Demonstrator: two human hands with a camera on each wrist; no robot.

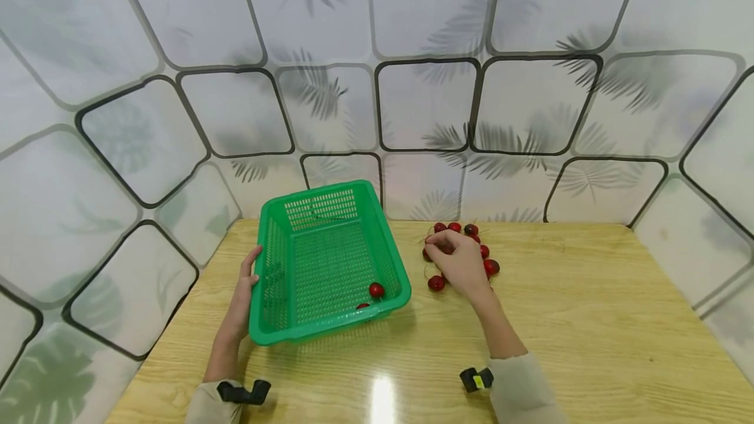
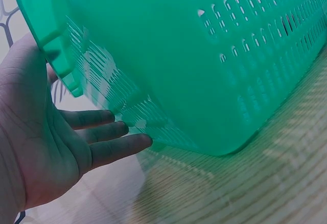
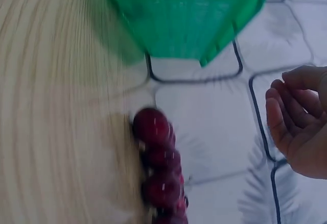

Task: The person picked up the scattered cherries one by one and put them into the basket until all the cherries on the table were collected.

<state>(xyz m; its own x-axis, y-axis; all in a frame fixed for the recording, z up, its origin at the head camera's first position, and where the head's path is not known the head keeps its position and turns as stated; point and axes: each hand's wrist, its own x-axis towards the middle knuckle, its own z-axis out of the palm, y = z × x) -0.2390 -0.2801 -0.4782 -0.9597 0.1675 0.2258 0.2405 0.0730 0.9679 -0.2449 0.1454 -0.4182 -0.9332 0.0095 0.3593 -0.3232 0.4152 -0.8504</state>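
The left hand (image 1: 241, 294) shows its palm to its own wrist's camera, three fingers (image 2: 120, 150) stretched nearly straight and a little apart, with the left wrist (image 1: 226, 340) and a pale left sleeve (image 1: 206, 404) behind them, nearer the body. The right hand (image 1: 462, 264) is bent, its thumb (image 3: 309, 77) and forefinger (image 1: 449, 237) brought close at the tips and the other fingers curled beside them; whether anything sits between those tips cannot be made out. Behind the right fingertips, the bare right forearm (image 1: 495, 326) slants back into a pale right sleeve (image 1: 524, 388).
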